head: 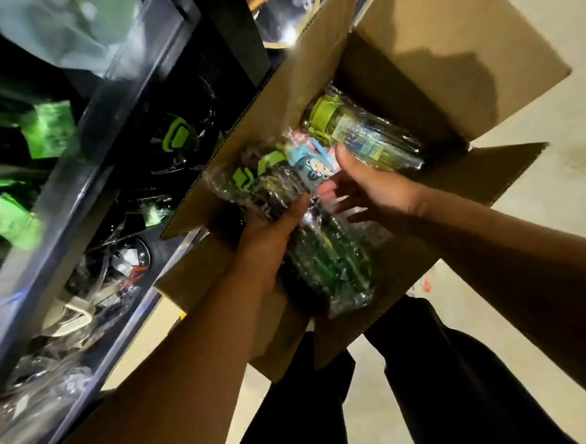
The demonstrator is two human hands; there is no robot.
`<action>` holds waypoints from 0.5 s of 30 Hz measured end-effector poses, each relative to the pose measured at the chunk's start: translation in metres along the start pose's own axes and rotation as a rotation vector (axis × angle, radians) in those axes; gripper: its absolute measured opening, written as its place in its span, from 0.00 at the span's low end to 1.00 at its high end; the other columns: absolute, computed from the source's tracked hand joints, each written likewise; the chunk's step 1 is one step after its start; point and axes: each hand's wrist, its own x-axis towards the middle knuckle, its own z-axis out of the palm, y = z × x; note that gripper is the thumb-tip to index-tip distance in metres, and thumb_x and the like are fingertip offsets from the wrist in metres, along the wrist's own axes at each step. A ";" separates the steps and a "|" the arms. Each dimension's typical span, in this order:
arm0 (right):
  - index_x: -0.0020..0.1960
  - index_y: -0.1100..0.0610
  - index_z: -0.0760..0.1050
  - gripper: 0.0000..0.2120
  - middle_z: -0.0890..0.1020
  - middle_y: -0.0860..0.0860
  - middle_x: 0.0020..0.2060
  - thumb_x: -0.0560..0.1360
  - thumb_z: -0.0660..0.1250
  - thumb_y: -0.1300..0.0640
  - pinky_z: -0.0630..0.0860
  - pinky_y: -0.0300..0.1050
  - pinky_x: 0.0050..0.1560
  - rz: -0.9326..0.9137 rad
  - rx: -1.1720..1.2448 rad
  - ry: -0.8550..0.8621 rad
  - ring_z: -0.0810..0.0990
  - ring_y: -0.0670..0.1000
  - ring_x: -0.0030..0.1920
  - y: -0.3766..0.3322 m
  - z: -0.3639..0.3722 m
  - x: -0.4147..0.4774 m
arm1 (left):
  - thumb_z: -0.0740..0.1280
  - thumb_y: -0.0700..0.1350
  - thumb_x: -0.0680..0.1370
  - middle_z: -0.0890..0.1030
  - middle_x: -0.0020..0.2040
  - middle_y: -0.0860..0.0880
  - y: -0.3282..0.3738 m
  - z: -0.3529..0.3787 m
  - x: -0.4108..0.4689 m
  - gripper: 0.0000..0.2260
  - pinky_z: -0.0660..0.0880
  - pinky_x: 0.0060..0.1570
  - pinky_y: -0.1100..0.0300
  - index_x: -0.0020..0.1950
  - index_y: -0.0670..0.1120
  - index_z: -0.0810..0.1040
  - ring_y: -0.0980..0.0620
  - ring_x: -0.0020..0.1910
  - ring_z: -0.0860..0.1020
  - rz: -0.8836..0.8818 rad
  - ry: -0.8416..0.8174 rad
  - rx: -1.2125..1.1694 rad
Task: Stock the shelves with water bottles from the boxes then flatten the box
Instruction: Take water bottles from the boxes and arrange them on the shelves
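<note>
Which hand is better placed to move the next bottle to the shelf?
Left, probably: the left hand grips the green wrapped bottle, on the shelf side. The right hand lies open against the blue bottle.

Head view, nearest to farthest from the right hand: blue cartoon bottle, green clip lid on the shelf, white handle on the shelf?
1. Blue cartoon bottle: in the box, at the right hand's thumb.
2. Green clip lid: on the shelf, left of the box.
3. White handle: far left.

Left of the box (445,41), shelf goods (173,136) are blurring beyond recognition; inside the box, crinkled wrap (347,297) is obscuring the bottles (324,250).
</note>
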 end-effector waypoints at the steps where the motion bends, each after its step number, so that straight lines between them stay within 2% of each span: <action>1: 0.49 0.57 0.82 0.39 0.84 0.53 0.47 0.62 0.61 0.23 0.73 0.49 0.51 0.039 0.079 -0.057 0.80 0.53 0.47 0.008 0.001 0.000 | 0.82 0.63 0.55 0.77 0.69 0.49 -0.004 -0.004 0.000 0.56 0.74 0.65 0.44 0.78 0.53 0.62 0.44 0.67 0.76 -0.010 0.023 -0.020; 2: 0.48 0.58 0.81 0.36 0.84 0.54 0.46 0.65 0.61 0.26 0.72 0.48 0.49 0.049 0.104 -0.080 0.79 0.54 0.47 0.013 0.003 -0.002 | 0.82 0.61 0.57 0.75 0.71 0.48 -0.009 -0.007 0.001 0.55 0.72 0.66 0.44 0.79 0.53 0.61 0.43 0.69 0.74 -0.022 0.048 -0.024; 3: 0.49 0.58 0.81 0.32 0.83 0.52 0.45 0.67 0.64 0.29 0.72 0.47 0.46 0.023 0.020 -0.047 0.79 0.54 0.47 0.018 0.004 0.000 | 0.81 0.57 0.60 0.73 0.73 0.48 -0.015 -0.010 0.003 0.53 0.71 0.67 0.44 0.80 0.53 0.59 0.42 0.70 0.72 -0.032 0.080 -0.013; 5: 0.58 0.55 0.78 0.25 0.81 0.50 0.51 0.73 0.69 0.36 0.72 0.46 0.49 -0.071 -0.404 0.119 0.79 0.54 0.52 0.025 0.001 0.013 | 0.81 0.51 0.67 0.73 0.73 0.49 -0.029 -0.015 0.012 0.47 0.70 0.69 0.42 0.80 0.53 0.59 0.43 0.71 0.71 -0.018 0.144 0.044; 6: 0.66 0.54 0.72 0.29 0.77 0.53 0.58 0.73 0.70 0.38 0.72 0.48 0.55 -0.077 -0.664 0.229 0.76 0.56 0.59 0.027 -0.002 0.022 | 0.81 0.51 0.67 0.74 0.72 0.49 -0.035 -0.018 0.016 0.45 0.70 0.69 0.42 0.79 0.53 0.60 0.43 0.70 0.72 -0.007 0.174 0.063; 8: 0.77 0.52 0.57 0.45 0.65 0.59 0.72 0.70 0.71 0.33 0.64 0.58 0.68 -0.034 -0.999 0.364 0.64 0.63 0.71 0.029 -0.005 0.042 | 0.81 0.57 0.62 0.74 0.71 0.49 -0.043 -0.026 0.023 0.50 0.71 0.68 0.42 0.79 0.53 0.61 0.43 0.68 0.74 -0.008 0.228 0.063; 9: 0.79 0.52 0.51 0.50 0.62 0.60 0.75 0.68 0.71 0.32 0.61 0.59 0.71 -0.011 -1.052 0.344 0.61 0.65 0.73 0.029 -0.003 0.052 | 0.81 0.62 0.57 0.75 0.71 0.50 -0.047 -0.032 0.027 0.54 0.72 0.67 0.42 0.78 0.54 0.62 0.44 0.68 0.75 -0.009 0.243 0.063; 11: 0.79 0.57 0.46 0.56 0.63 0.62 0.74 0.67 0.75 0.35 0.62 0.53 0.72 0.029 -0.974 0.240 0.64 0.64 0.73 0.036 -0.001 0.077 | 0.80 0.67 0.51 0.78 0.68 0.51 -0.058 -0.043 0.034 0.55 0.74 0.65 0.41 0.76 0.55 0.67 0.44 0.66 0.77 -0.006 0.233 0.039; 13: 0.79 0.59 0.48 0.56 0.67 0.60 0.73 0.66 0.78 0.40 0.64 0.45 0.69 0.076 -0.841 0.212 0.68 0.60 0.71 0.042 0.001 0.091 | 0.81 0.69 0.49 0.81 0.65 0.51 -0.070 -0.052 0.042 0.54 0.75 0.63 0.40 0.73 0.57 0.70 0.44 0.63 0.79 -0.051 0.192 0.002; 15: 0.77 0.60 0.54 0.50 0.71 0.56 0.70 0.66 0.80 0.47 0.66 0.37 0.61 0.113 -0.703 0.225 0.71 0.54 0.67 0.042 0.001 0.089 | 0.82 0.69 0.47 0.82 0.63 0.51 -0.078 -0.058 0.045 0.54 0.75 0.62 0.40 0.71 0.58 0.72 0.43 0.62 0.80 -0.076 0.181 -0.016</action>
